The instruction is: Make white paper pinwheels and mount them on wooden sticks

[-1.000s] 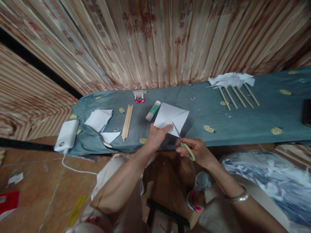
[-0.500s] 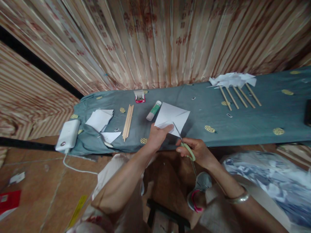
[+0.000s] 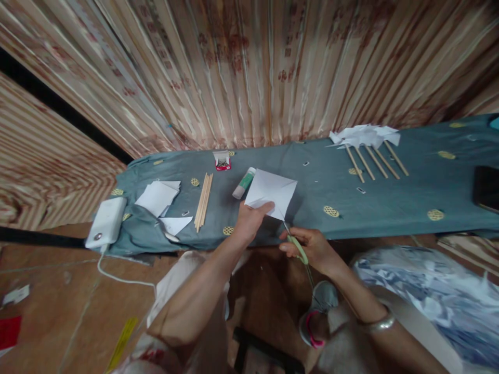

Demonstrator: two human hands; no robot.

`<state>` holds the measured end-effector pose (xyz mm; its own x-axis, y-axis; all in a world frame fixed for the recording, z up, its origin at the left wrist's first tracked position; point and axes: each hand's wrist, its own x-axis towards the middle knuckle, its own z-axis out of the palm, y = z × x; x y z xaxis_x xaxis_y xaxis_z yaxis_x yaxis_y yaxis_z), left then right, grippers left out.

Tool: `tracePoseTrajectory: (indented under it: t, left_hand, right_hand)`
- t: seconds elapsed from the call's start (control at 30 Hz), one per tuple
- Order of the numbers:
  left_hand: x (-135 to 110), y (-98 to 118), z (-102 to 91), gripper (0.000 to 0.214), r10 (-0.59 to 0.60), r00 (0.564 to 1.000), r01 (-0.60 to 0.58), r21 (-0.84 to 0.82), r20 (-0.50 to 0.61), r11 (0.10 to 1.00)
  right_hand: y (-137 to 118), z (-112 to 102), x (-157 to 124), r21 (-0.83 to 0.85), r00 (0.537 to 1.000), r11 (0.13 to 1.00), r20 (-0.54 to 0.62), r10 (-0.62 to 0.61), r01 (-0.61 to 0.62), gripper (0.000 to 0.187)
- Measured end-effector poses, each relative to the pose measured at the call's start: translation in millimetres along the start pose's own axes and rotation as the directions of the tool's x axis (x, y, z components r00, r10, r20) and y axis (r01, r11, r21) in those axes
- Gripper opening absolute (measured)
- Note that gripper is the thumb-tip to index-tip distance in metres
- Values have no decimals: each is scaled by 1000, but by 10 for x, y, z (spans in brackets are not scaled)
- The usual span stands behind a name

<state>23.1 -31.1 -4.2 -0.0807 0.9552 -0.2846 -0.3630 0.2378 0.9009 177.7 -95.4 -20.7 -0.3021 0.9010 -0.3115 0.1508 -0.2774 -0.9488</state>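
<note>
My left hand (image 3: 251,218) pinches the lower left edge of a square white sheet of paper (image 3: 271,189), thumb on top. In my right hand (image 3: 307,246) is a pair of scissors (image 3: 299,249) with light green handles, fingers through the loops. The scissor tips are at the paper's lower corner, where a slit or crease runs inward. Behind the sheet's left side lies a glue stick (image 3: 244,183) with a green label. A bundle of thin wooden sticks (image 3: 204,202) lies further left.
A small red box of pins (image 3: 222,161) sits at the back. More paper squares (image 3: 158,197) and a folded triangle (image 3: 176,225) lie left, near a white power bank (image 3: 106,223) with a cable. Paper pinwheels on sticks (image 3: 366,136) rest back right; a dark device (image 3: 486,187) is far right.
The scissors have drawn back from the middle of the paper towards its lower corner. My left hand still holds the sheet. The view has shifted slightly.
</note>
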Motion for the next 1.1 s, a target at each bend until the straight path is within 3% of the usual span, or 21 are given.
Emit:
tracePoseTrajectory:
  t: [0.1,0.23,0.3,0.4,0.5,0.63,0.73,0.83,0.9,0.97,1.03,1.1]
  left_hand:
    - [62,25,7,32,2,1000,-2,-28,-20,1000]
    - [150,-19,-21,33,10,1000,-10,22,-5,1000]
    - [186,-79,-42,28,8,1000,-11,110,29,994]
    - [238,-176,-63,19,-28,991,-11,289,128,957]
    - [299,-242,-74,10,-69,965,-60,467,254,882]
    - [382,-267,-105,14,-57,939,-156,567,340,809]
    - [414,-238,-173,37,-2,926,-227,561,378,796]
    - [399,-152,-283,57,124,923,-345,639,364,687]
    - [355,-77,-354,52,261,878,-478,700,401,530]
    - [288,-21,-394,41,370,771,-630,702,518,332]
    - [211,-11,-389,33,368,671,-728,665,643,166]
    - [140,-55,-348,31,280,615,-779,623,737,68]
  right_hand:
    - [83,-105,-40,-148,1000,989,13,-2,4,35]
    - [88,-340,-105,-489,989,872,-138,-60,-15,34]
    - [60,-468,-118,-619,956,780,-273,-104,-92,32]
    - [-8,-637,-88,-751,872,601,-457,-175,-273,28]
    - [-129,-758,9,-822,830,382,-520,-200,-423,31]
    - [-355,-868,229,-856,854,207,-503,-129,-473,37]
    - [-486,-931,410,-891,893,140,-445,-72,-433,38]
    - [-545,-969,541,-918,918,85,-393,-57,-388,34]
    - [-559,-980,596,-923,922,62,-383,-61,-380,31]
    - [-567,-984,639,-925,923,56,-380,-65,-377,31]
    - [-576,-989,678,-927,924,56,-375,-69,-372,32]
    - [-584,-999,715,-927,925,54,-373,-71,-370,34]
